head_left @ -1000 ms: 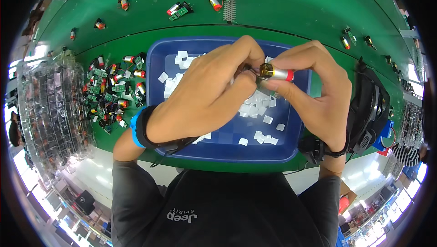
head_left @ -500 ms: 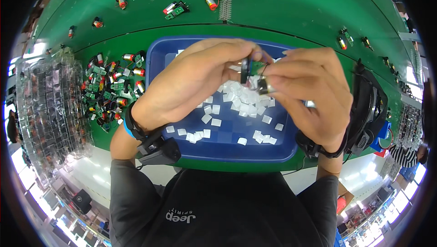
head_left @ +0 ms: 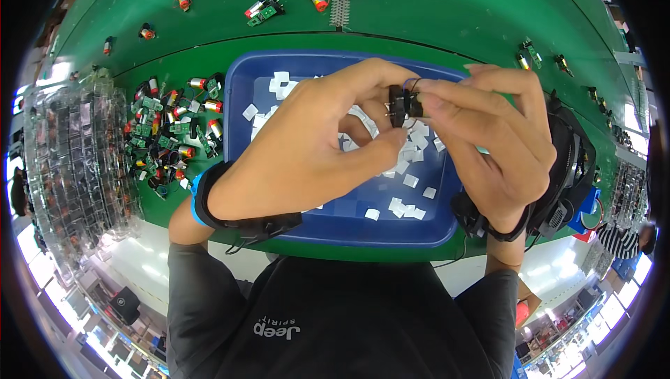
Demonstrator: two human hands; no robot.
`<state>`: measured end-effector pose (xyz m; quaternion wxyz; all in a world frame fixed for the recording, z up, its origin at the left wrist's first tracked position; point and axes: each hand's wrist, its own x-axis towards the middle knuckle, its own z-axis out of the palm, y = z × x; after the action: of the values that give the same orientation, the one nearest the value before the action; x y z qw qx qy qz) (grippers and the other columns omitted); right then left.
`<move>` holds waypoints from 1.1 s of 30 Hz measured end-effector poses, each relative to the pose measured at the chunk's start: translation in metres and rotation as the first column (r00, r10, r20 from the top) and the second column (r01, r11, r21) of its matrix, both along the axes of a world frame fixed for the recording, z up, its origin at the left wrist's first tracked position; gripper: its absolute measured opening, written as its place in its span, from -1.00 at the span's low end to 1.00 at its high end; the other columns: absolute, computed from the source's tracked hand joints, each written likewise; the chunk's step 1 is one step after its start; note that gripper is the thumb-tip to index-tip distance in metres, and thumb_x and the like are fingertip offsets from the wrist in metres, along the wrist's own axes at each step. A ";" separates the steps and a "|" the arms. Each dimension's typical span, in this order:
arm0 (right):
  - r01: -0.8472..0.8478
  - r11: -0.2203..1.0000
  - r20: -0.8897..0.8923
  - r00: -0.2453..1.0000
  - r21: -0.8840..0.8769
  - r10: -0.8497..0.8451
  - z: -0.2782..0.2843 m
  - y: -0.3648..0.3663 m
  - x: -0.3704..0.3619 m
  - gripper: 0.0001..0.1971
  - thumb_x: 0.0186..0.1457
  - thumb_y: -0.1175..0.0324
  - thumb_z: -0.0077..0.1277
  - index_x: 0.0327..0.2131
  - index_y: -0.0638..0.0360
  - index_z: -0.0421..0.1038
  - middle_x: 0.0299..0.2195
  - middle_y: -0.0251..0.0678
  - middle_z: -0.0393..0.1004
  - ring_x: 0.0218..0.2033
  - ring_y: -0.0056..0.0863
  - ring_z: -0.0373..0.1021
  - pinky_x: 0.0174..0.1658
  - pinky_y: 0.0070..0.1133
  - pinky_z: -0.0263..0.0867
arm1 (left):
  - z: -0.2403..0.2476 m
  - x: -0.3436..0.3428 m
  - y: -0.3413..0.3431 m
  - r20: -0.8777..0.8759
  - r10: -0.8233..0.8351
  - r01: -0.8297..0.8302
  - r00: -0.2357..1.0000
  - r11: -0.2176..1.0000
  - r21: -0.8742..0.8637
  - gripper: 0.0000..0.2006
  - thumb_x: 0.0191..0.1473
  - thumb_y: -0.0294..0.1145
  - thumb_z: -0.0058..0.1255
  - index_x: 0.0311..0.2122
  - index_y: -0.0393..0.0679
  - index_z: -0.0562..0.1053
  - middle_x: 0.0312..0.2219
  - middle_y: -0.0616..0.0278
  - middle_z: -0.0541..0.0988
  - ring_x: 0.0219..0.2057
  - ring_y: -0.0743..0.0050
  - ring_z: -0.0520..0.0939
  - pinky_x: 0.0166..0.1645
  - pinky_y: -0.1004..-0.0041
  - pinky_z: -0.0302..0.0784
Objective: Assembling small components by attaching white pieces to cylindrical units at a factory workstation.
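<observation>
Above the blue plastic tray point(head_left: 235, 110) my two hands meet on one small assembly. Thumb and fingers of my left hand point(head_left: 307, 135) pinch its round black part point(head_left: 396, 107) by the edge. My right hand point(head_left: 495, 128) is closed on the assembly's other end, where thin wires loop out near the fingertips. That end is mostly covered by the fingers, so I cannot make out all of it. Below, many small white square pads point(head_left: 417, 143) lie heaped and scattered in the tray, partly hidden by my left hand and forearm.
Left of the tray lies a pile of green circuit boards with small cylinders point(head_left: 171, 128). Beyond it stand stacked clear plastic trays point(head_left: 84, 162). Similar assemblies point(head_left: 264, 11) sit spaced along the green belt point(head_left: 433, 2) at the back. A black bag point(head_left: 576, 162) is at the right.
My left hand has turned, with its thumb now below the black part. The assembly has shifted slightly right, and my right hand has moved a little right with it.
</observation>
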<state>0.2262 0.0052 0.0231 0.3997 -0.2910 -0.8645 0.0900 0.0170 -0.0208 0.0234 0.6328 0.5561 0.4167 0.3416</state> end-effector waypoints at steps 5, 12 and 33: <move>-0.027 1.000 0.026 0.999 -0.011 0.027 0.009 -0.001 0.003 -0.78 -0.26 0.55 0.32 -0.40 0.23 0.60 -0.33 -0.29 0.62 -0.28 -0.32 0.42 -0.14 -0.33 0.43 | 0.008 -0.003 0.006 0.007 -0.057 0.057 0.998 0.989 -0.134 -0.59 0.07 -0.62 0.15 0.05 -0.34 0.39 -0.19 0.10 0.57 -0.32 0.56 0.60 -0.44 0.62 0.57; -0.065 0.998 -0.037 0.997 0.008 0.066 0.018 -0.005 -0.001 -0.73 -0.28 0.53 0.35 -0.37 0.22 0.60 -0.34 -0.31 0.57 -0.26 -0.31 0.42 -0.14 -0.36 0.42 | 0.009 0.006 -0.005 0.067 0.046 -0.051 0.997 0.995 0.080 -0.61 0.10 -0.60 0.12 0.04 -0.41 0.36 -0.15 0.00 0.56 -0.34 0.50 0.61 -0.45 0.56 0.61; -0.221 0.797 -0.478 0.873 -0.562 -0.095 0.011 -0.026 -0.005 -0.83 0.14 0.52 0.13 -0.22 0.43 0.43 -0.47 -0.25 0.51 -0.58 -0.68 0.39 -0.55 -0.78 0.24 | 0.006 0.001 -0.002 0.065 0.074 -0.093 0.995 0.922 0.377 -0.54 0.12 -0.43 0.17 0.04 -0.48 0.33 -0.09 -0.17 0.54 -0.21 0.34 0.65 -0.37 0.52 0.66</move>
<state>0.2208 -0.0213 0.0337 0.4862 -0.3405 -0.6724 0.4422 0.0178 -0.0229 0.0295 0.5083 0.6412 0.3503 0.4558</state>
